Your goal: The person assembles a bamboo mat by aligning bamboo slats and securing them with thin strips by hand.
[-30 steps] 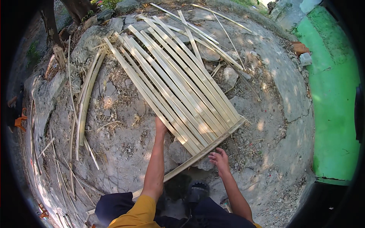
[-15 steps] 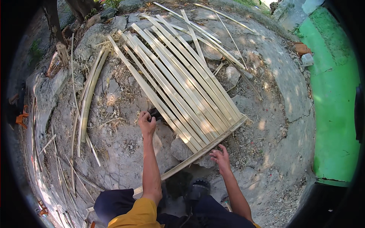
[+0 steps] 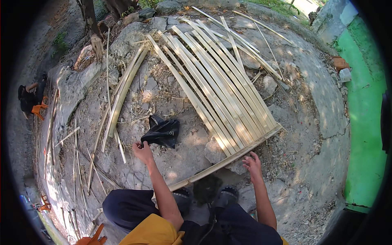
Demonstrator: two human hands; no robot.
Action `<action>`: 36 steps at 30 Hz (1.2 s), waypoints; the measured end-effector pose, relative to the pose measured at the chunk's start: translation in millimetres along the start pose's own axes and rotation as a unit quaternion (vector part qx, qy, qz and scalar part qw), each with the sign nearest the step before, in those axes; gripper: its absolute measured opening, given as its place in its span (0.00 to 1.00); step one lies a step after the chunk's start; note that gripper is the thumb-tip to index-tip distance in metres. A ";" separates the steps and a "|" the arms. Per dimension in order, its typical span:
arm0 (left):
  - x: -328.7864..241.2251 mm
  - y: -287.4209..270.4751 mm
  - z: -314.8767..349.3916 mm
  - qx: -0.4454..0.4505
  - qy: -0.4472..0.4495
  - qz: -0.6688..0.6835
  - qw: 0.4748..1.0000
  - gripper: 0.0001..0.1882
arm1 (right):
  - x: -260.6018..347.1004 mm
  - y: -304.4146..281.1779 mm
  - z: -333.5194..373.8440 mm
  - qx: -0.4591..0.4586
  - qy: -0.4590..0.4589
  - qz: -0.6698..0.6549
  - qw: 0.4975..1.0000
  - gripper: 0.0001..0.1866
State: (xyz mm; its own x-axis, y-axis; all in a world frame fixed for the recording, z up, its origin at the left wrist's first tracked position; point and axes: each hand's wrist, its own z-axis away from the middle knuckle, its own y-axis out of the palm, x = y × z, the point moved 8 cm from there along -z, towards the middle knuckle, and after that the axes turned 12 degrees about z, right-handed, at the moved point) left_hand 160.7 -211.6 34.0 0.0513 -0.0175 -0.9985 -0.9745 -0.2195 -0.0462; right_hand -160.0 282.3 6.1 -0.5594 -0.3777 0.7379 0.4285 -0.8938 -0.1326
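My left hand pinches the lower left corner of a black plastic bag, which spreads out to the right over the ground. A row of pale bamboo slats lies side by side, slanting from far left to near right. Their near ends meet a long bamboo crosspiece that runs down toward my feet. Just below the right part of this crosspiece is my right hand, its fingers apart and nothing in them. Whether a fingertip touches the bamboo is hard to tell.
Longer bamboo strips lie at the left, and loose ones beyond the slats. Rocks, rubble and a tree trunk stand at the far left. A green painted surface borders the right. At the far left edge a person sits by an orange chair.
My left hand has moved left, away from the slats, drawing the black bag out beside them. The view has shifted left. My right hand stays by the crosspiece.
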 end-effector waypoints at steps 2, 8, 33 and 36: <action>-17.2 -2.3 -0.7 0.067 0.045 -0.184 0.980 0.20 | -3.2 -0.3 4.3 0.005 -0.008 0.000 1.000 0.30; -54.1 44.5 -4.6 0.115 0.245 -0.286 0.919 0.33 | -18.6 -9.8 22.3 0.006 -0.021 0.022 0.999 0.28; 35.3 119.0 21.6 0.325 0.231 -0.436 0.807 0.11 | -41.7 -43.1 58.5 -0.022 -0.007 -0.007 1.000 0.18; 18.6 114.0 25.7 0.310 0.178 -0.375 0.855 0.12 | -45.0 -48.6 60.2 -0.025 -0.002 -0.009 1.000 0.18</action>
State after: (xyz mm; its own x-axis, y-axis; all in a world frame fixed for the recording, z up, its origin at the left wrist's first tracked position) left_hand 44.9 -211.9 9.4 0.6690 -0.4184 -0.6143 -0.5607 0.2584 -0.7867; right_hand -113.0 357.3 19.2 -0.5642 -0.3611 0.7425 0.3833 -0.9111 -0.1518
